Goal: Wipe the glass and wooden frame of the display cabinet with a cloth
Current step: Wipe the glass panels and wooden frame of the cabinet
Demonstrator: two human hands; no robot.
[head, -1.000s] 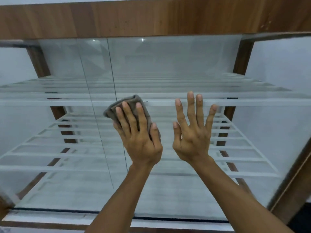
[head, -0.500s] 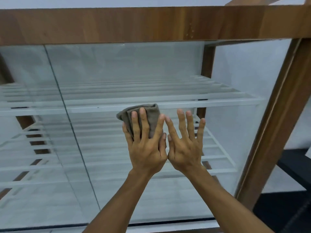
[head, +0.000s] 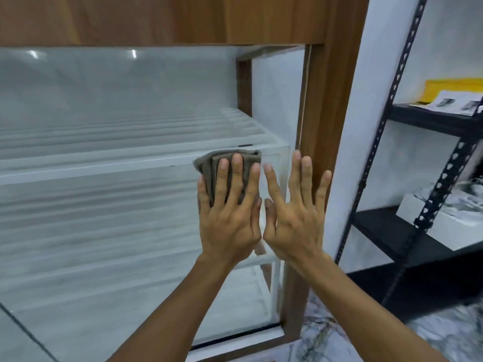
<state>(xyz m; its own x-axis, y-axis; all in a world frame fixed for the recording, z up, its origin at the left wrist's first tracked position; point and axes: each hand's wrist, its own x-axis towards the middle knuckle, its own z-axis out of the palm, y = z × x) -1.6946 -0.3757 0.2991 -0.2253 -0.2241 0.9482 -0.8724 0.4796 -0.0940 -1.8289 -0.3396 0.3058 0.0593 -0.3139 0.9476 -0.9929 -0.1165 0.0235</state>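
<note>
**Both hands flat on the cabinet glass, the cloth under the left one**

The right wooden post [head: 332, 126] of the display cabinet stands upright, and I give all places from this post. The glass pane [head: 104, 231] lies to the left of the post and reaches its inner edge. The top wooden rail [head: 156, 19] joins the post at its upper end and runs from there to the left.

The left hand [head: 230, 220] lies flat on the glass, a little left of the post and about at the middle of its height. Under this hand is a folded grey-brown cloth [head: 209, 163], held against the glass. The upper part of the cloth shows above the fingertips and between the fingers [head: 236, 178]. These fingers are straight and a little spread. They press on the cloth and do not curl round it.

The right hand [head: 295, 223] is between the left hand and the post, with its palm toward the glass. Its fingers [head: 296, 176] are straight and spread, and the little finger comes in front of the inner edge of the post. I cannot tell whether the palm really touches the glass. The two thumbs are just beside each other.

Behind the glass, left of the post, there are white slatted shelves [head: 130, 163], somewhat blurred. To the right of the post stands a black metal rack [head: 392, 231] against a white wall. It carries a yellow thing [head: 454, 87], printed sheets [head: 454, 101] and a white box [head: 444, 218]. At the foot of the post the floor [head: 326, 333] is marbled.
</note>
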